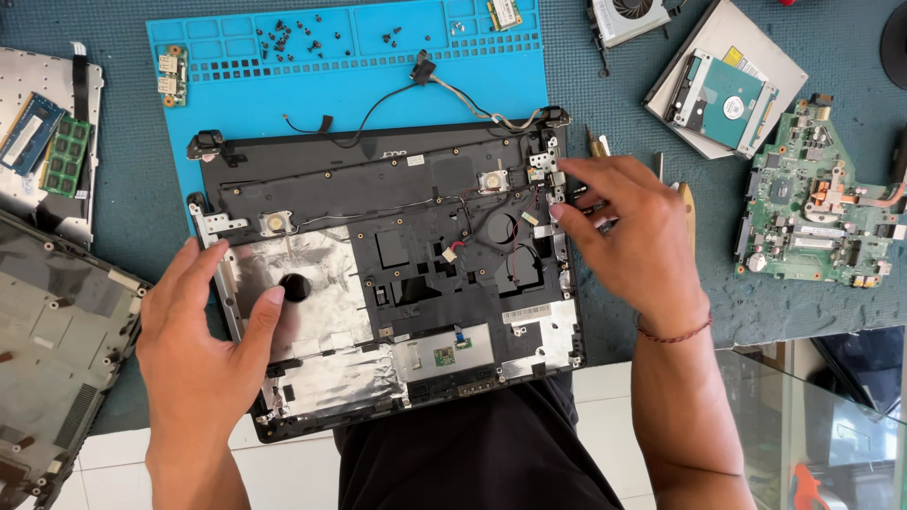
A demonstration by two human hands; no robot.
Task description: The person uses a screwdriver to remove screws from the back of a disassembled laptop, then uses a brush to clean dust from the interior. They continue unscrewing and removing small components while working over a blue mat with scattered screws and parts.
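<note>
spread flat, left hand (203,331) presses the foil-lined left side of the laptop shell (397,274), holding nothing. between both hands lies the shell's black middle. right hand (628,231) pinches its fingertips at the right hinge bracket (548,175); green motherboard (817,208) sits beyond.

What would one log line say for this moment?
left hand: flat on laptop shell | right hand: fingers at right hinge

I see the black laptop shell (416,236) lying flat and opened, foil-lined on its left, its far edge on the blue mat (246,85)
</note>
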